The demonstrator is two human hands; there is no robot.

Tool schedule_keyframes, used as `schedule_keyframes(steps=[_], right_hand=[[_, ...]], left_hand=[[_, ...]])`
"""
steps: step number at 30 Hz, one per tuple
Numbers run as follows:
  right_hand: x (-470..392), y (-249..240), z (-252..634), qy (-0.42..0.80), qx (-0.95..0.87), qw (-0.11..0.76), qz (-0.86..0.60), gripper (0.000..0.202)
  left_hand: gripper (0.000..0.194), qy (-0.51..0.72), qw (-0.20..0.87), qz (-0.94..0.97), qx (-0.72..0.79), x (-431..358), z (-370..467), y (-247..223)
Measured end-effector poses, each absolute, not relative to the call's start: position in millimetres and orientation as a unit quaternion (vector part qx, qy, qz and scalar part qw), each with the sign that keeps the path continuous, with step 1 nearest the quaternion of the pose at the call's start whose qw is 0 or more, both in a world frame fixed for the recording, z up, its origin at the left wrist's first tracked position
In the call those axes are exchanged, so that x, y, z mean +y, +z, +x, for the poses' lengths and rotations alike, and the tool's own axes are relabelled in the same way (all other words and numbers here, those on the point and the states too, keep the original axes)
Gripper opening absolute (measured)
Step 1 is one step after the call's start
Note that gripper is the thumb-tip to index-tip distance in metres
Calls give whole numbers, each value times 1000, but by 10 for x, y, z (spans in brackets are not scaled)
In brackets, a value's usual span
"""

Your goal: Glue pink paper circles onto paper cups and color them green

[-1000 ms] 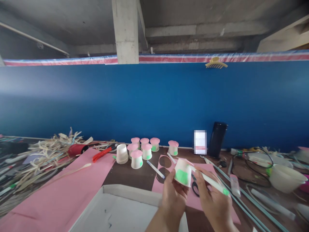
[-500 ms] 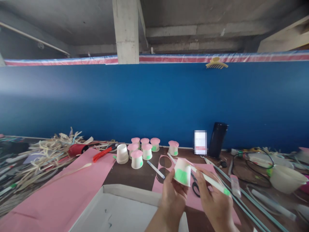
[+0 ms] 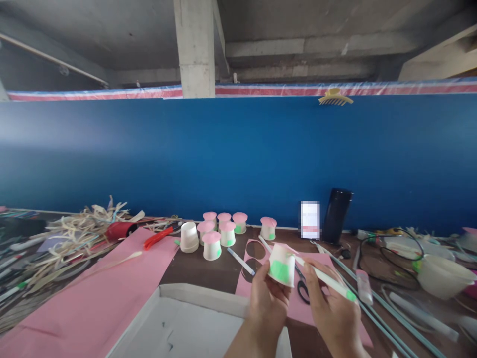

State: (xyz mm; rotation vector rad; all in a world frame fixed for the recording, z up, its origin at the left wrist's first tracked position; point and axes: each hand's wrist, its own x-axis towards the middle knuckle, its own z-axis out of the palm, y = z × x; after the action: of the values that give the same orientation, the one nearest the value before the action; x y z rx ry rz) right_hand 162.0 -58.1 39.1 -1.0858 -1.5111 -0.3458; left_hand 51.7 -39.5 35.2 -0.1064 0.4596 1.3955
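Note:
My left hand (image 3: pixel 269 298) is closed round a white paper cup (image 3: pixel 276 255), tilted, with a bright green patch coloured on its side. In my right hand (image 3: pixel 330 303) is a white marker pen (image 3: pixel 331 281) with a green end; its tip meets the right side of the cup. Behind my hands, a pink sheet (image 3: pixel 305 313) with round holes cut in it lies on the table. Scissors (image 3: pixel 303 291) with dark handles rest on it, partly hidden by the cup and my right hand. A second marker (image 3: pixel 241 261) lies left of the cup.
Several upturned white cups with pink paper tops (image 3: pixel 211 245) stand at the back, near a plain white cup (image 3: pixel 189 237). A shallow white tray (image 3: pixel 201 293) lies in front. Paper strips (image 3: pixel 97 223) heap up left; a dark cylinder (image 3: pixel 336 215) and white bowl (image 3: pixel 443 276) stand right.
Almost nothing differs. My right hand and the marker have shifted very slightly at the cup's side; the cup stays in my left hand.

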Motion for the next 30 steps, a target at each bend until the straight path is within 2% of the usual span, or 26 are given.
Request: schedule_keyframes(steps=[22,27,30], right_hand=[[-618,424,1610,-154,-654,597,-438,14],[-739,517,1555,-77,-582,685,-431,21],[-678,520,1556,31,-466,756,-459,31]], left_hand=[[16,636,742,-41,207,-374,518,312],[13,638,740,-50,207,-358,499,318],[15,637,745,-44,193,-371,478,331]])
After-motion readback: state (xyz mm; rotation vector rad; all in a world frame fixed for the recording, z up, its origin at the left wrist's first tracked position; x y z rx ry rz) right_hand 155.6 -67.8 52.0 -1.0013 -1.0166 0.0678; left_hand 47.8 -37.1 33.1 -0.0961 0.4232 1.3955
